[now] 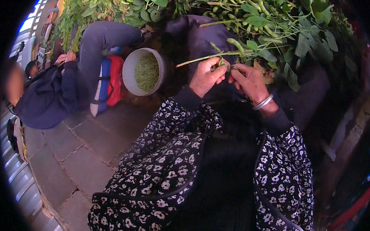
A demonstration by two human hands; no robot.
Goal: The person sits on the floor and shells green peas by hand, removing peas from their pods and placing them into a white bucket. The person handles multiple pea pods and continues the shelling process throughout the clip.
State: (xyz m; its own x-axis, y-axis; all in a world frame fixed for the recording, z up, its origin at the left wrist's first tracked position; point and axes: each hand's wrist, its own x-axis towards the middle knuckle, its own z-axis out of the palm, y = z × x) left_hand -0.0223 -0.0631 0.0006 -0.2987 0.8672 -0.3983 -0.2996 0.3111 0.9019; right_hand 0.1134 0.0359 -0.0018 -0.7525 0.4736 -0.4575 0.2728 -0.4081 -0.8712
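Note:
My left hand (pixel 209 73) is closed around small green soybean pods (pixel 222 64), its thumb and forefinger pinched together. Close beside it on the right, my right hand (pixel 247 80), with a silver bangle at the wrist, has thumb and fingertips together near the pods; whether anything is between them cannot be told. A cut soybean stem (pixel 200 59) with pods and leaves passes just behind both hands. To the left, a white plastic bucket (pixel 128 70) is tilted towards the view and holds many small, pale green shelled beans (pixel 147 73).
Heaped soybean plants (pixel 257 19) spread along the far side. At left sits another person (pixel 49 94) in dark clothes, hands near the plants. Red plastic (pixel 115 78) and a blue-and-white item (pixel 103 84) lie between that person and the bucket. Paving slabs (pixel 87 164) cover the ground.

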